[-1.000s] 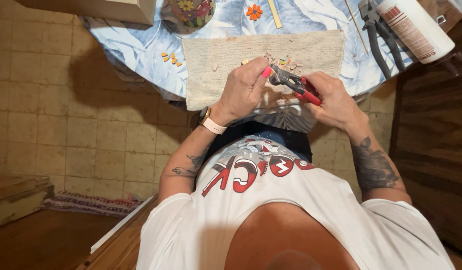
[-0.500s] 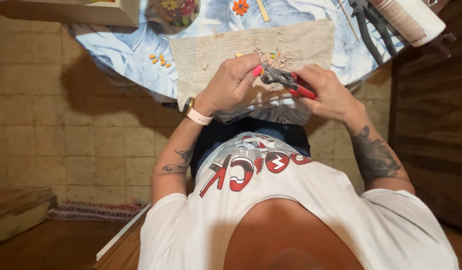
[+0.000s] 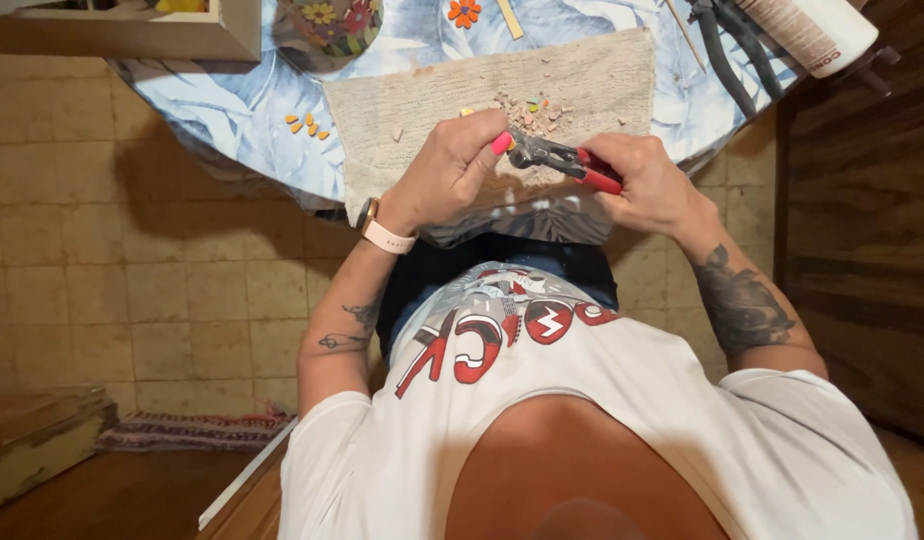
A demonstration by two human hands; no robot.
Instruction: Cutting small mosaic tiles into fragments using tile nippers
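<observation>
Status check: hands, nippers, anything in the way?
Right hand grips red-handled nippers. Left hand pinches at their jaws; piece hidden. Both over cloth with chips. Nothing blocking.

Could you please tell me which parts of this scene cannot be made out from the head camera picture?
- What the left hand pinches: hidden by its fingers, head view.
- Jaws of the red-handled nippers: too small to tell whether they are shut.
- Black tool and white bottle: cut off by the top edge.
- Chips on the cloth: too small to identify.
</observation>
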